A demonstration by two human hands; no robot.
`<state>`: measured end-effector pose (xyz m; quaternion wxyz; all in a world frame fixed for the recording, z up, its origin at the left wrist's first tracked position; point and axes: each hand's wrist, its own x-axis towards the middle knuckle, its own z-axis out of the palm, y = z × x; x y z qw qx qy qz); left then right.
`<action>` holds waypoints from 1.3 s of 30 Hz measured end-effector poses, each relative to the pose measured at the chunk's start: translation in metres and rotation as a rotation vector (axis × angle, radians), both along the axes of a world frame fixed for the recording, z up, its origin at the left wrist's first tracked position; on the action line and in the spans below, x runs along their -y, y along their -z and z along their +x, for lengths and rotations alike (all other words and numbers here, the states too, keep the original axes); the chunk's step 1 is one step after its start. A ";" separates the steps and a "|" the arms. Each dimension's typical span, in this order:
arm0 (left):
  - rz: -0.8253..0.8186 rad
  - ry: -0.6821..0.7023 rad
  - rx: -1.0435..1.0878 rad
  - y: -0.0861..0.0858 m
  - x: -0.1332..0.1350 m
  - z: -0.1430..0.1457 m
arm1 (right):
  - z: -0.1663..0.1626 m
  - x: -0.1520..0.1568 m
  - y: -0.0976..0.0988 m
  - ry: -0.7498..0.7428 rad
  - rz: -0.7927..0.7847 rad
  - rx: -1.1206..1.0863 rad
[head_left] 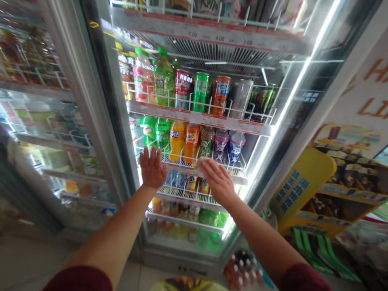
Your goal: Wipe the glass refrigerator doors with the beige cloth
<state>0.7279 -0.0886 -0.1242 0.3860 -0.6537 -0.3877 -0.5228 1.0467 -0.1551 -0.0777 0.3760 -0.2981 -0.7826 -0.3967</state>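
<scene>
I face an open drinks fridge with wire shelves [194,117] full of bottles and cans. My left hand [152,166] is raised flat with its fingers spread, at the left end of the shelf that carries green bottles [156,133] and orange bottles [184,141]. My right hand [217,181] reaches to the front rail of that same shelf, fingers bent over a pale cloth-like thing [200,162] that I cannot make out clearly. The row above holds a pink bottle [143,79], a green can [201,91] and an orange can [220,95].
The swung-open glass door [57,133] stands to the left, showing reflections. A yellow sign [300,190] and a snack rack [348,178] stand on the right. A pack of dark bottles [244,273] lies on the floor below the fridge.
</scene>
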 end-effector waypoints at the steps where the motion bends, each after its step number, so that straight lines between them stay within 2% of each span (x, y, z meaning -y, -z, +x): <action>1: -0.005 -0.010 -0.003 0.000 0.000 -0.001 | -0.004 0.000 0.002 -0.024 -0.023 0.081; 3: -0.021 -0.026 0.000 0.002 -0.001 -0.002 | -0.002 -0.004 -0.013 -0.012 -0.016 0.046; 6: -0.041 -0.010 0.021 0.005 -0.004 -0.005 | 0.010 -0.014 -0.063 0.081 0.111 -0.318; 8: -0.047 0.020 0.038 0.007 -0.006 -0.006 | 0.010 -0.018 -0.082 0.102 0.179 -0.467; 10: -0.059 0.023 0.054 0.008 -0.007 -0.006 | -0.002 -0.016 -0.075 0.090 0.157 -0.437; 13: -0.091 -0.020 0.062 0.007 -0.005 -0.006 | -0.026 -0.007 -0.036 0.006 0.078 -0.083; 15: -0.091 -0.026 0.048 0.006 -0.004 -0.005 | -0.030 -0.005 -0.020 -0.053 0.088 0.079; 17: -0.067 -0.019 0.021 0.003 -0.002 -0.004 | -0.022 -0.007 -0.028 -0.030 0.099 0.049; 21: 0.020 0.019 -0.026 -0.003 -0.001 -0.003 | 0.007 -0.016 -0.074 0.148 0.191 -0.346; 23: 0.051 0.058 -0.041 -0.005 -0.003 -0.003 | 0.008 -0.016 -0.075 0.186 0.243 -0.423; 25: 0.059 0.080 -0.051 -0.006 -0.005 -0.004 | -0.002 -0.013 -0.053 0.172 0.228 -0.275; 28: 0.067 0.086 -0.054 -0.006 -0.006 -0.004 | -0.017 -0.008 -0.014 0.088 0.156 0.159; 30: 0.060 0.081 -0.047 -0.006 -0.007 -0.005 | -0.013 -0.007 -0.011 0.085 0.126 0.246; 31: 0.056 0.080 -0.042 -0.006 -0.006 -0.005 | -0.006 -0.009 -0.019 0.113 0.118 0.184; 34: 0.051 0.090 -0.038 -0.008 -0.006 -0.004 | 0.021 -0.015 -0.060 0.242 0.100 -0.209; 36: 0.054 0.101 -0.033 -0.009 -0.006 -0.003 | 0.033 -0.017 -0.076 0.310 0.102 -0.414; 37: 0.055 0.107 -0.032 -0.009 -0.006 -0.003 | 0.035 -0.017 -0.075 0.332 0.110 -0.450; 39: 0.046 0.122 -0.025 -0.009 -0.006 -0.003 | 0.029 -0.015 -0.054 0.331 0.131 -0.347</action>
